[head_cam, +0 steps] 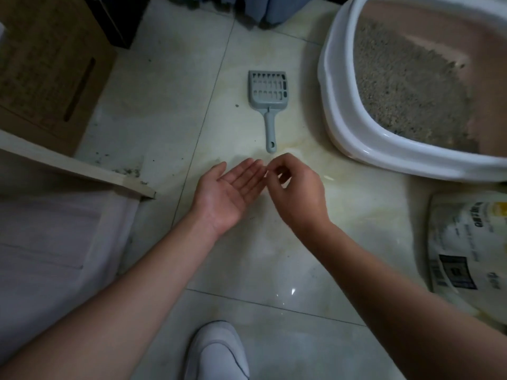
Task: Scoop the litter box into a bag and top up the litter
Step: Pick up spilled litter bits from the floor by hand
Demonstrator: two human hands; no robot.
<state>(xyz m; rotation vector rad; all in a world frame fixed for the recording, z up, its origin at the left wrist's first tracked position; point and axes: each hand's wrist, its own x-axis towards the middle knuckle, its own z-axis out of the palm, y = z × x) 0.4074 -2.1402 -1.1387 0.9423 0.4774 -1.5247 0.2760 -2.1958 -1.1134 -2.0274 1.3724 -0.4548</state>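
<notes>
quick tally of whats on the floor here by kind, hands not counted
litter scoops: 1, grey scoop lying flat on the tiles
litter boxes: 1, white-rimmed litter box holding litter
litter bags: 1, printed bag at right
cardboard boxes: 1, brown box at upper left
shoes: 1, white shoe at bottom
total: 5
</notes>
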